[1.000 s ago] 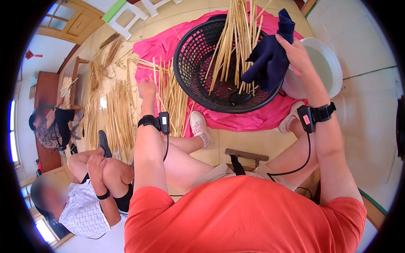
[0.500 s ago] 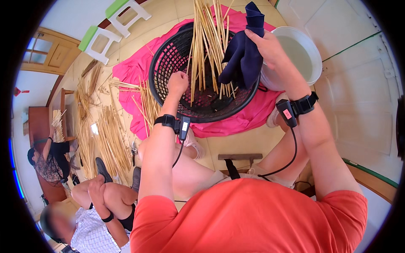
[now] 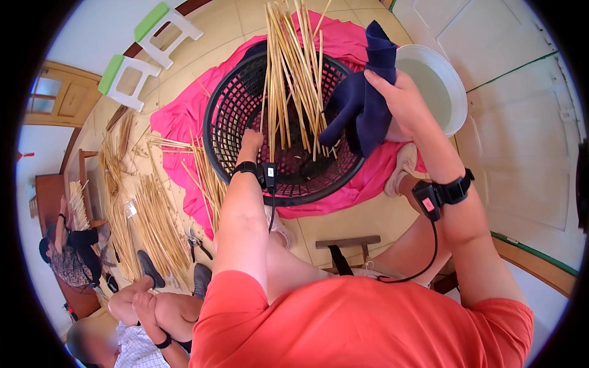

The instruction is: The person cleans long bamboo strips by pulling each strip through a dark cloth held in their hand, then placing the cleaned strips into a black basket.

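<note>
My right hand [image 3: 399,98] grips a folded dark navy cloth [image 3: 362,110] over the right side of a black mesh basket [image 3: 227,107]. My left hand [image 3: 251,141] is inside the basket's left side, fingers curled beside long pale reed sticks [image 3: 285,80] that lean in it; what it holds, if anything, is hidden. The basket sits on pink fabric [image 3: 175,119], and a white tub of cloudy water [image 3: 438,92] stands to its right.
Reed bundles [image 3: 153,221] and pliers [image 3: 196,242] lie at left. Two green-topped stools [image 3: 126,80] stand behind. Two other people [image 3: 135,343] [image 3: 67,264] sit at left. A white door [image 3: 521,159] is at right, a wooden stool [image 3: 346,242] beneath me.
My left hand has moved right from outside the basket into it, then slightly down. My right hand still holds the cloth. The view has shifted, bringing both plastic stools fully into sight.
</note>
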Available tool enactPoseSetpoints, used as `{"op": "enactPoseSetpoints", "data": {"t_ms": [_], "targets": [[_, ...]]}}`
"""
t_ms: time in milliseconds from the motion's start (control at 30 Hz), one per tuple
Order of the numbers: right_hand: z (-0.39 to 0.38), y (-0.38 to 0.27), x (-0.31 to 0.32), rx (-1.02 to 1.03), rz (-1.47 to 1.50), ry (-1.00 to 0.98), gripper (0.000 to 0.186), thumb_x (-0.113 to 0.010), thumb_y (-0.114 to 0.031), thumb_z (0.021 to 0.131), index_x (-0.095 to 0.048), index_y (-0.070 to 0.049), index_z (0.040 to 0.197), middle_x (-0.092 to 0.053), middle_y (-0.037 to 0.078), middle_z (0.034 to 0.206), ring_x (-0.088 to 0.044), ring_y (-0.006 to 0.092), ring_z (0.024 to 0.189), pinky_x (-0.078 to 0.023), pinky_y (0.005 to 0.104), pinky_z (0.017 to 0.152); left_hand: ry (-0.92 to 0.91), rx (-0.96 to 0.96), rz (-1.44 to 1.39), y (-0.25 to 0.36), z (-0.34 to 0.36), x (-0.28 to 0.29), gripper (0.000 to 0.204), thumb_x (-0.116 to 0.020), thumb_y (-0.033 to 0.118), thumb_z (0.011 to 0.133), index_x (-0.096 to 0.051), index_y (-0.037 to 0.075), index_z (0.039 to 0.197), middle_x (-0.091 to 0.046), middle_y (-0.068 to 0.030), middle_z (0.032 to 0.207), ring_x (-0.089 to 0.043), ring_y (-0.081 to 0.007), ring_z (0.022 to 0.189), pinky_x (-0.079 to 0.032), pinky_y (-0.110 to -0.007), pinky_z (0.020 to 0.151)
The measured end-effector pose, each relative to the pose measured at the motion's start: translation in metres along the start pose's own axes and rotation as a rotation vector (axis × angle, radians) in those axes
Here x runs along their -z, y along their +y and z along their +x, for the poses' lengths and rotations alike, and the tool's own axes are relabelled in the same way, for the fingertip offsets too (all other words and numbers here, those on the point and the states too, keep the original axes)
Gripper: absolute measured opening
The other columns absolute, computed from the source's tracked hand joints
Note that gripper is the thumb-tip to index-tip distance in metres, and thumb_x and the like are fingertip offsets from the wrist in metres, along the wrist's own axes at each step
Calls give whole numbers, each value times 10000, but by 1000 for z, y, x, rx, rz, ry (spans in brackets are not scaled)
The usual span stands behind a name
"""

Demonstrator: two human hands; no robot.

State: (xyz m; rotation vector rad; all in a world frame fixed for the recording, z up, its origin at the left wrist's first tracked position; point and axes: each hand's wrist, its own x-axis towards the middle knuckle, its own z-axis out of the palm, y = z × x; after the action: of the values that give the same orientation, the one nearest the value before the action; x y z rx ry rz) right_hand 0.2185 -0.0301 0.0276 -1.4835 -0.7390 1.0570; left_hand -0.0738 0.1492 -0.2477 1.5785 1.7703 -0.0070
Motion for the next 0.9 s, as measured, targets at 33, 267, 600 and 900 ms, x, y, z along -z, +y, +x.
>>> {"op": "enactPoseSetpoints", "data": {"t_ms": [33, 267, 600, 900], "targets": [[-3, 0, 0, -17, 29, -19, 314, -581, -251, 862, -548, 29, 1000, -594, 52, 855, -555, 105, 719, -468, 255, 641, 8, 24, -10, 11, -14, 8, 432, -511, 185, 783, -460, -22, 1159, -560, -235, 1107, -553, -364, 1014, -433, -391, 871], [-5, -5, -3, -94, 11, -32, 343, -580, -250, 862, -538, 46, 1030, -598, 61, 895, -563, 115, 773, -476, 257, 657, 5, 63, 2, -24, 23, -10, 527, -516, 189, 828, -345, 22, 1297, -473, -219, 1243, -476, -337, 1141, -399, -392, 932], [4, 0, -8, -145, 3, -55, 323, -582, -268, 865, -543, -4, 1047, -587, 27, 916, -551, 97, 810, -460, 253, 719, 52, -155, 195, -55, 55, -34, 401, -547, 199, 811, -480, 40, 1172, -599, -191, 1044, -593, -300, 944, -471, -381, 792], [5, -3, -16, -88, 25, -14, 353, -596, -266, 853, -537, 34, 1030, -596, 57, 883, -569, 122, 760, -482, 266, 657, 240, -39, 122, -40, 36, -32, 447, -545, 215, 806, -435, -7, 1177, -501, -231, 1145, -515, -364, 1032, -433, -408, 870]]}}
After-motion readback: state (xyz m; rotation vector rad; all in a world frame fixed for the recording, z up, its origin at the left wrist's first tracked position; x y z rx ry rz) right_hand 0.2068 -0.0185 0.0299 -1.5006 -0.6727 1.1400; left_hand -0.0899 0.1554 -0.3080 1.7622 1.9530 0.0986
